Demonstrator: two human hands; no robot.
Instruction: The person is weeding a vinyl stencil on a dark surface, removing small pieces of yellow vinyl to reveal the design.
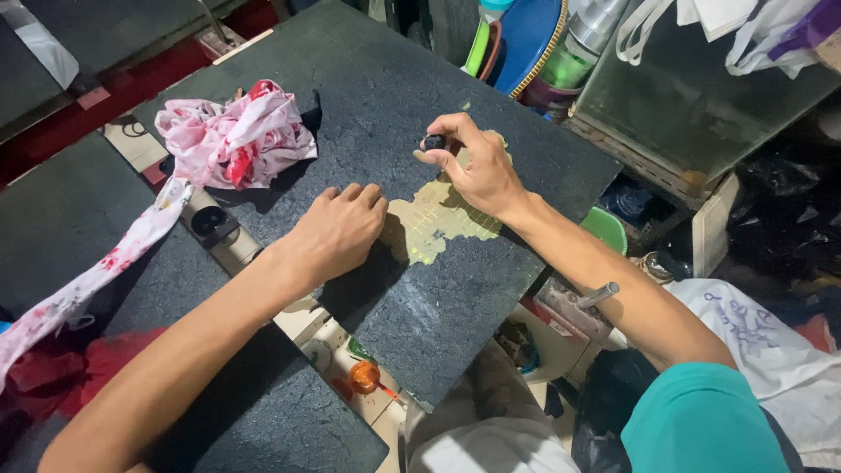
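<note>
- Lying across the middle, a dark slab (455, 298) is carrying both hands; its near corner is hanging over clutter too dim to identify.
- Pink-and-red cloth (232, 136) is sitting bunched at the slab's far left, its tail running out of frame.
- Yellowish worn patch (434, 223) is showing between the hands, partly covered by the right one.
- Left hand (337, 232) is resting knuckles-up, fingers curled under, nothing visibly held.
- Right hand (477, 171) is pinching a small black object (434, 141), mostly hidden by the fingertips.

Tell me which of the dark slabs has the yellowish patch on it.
The raised middle slab, under both hands. Its yellow patch lies between them; the lower slab at left has none.
</note>
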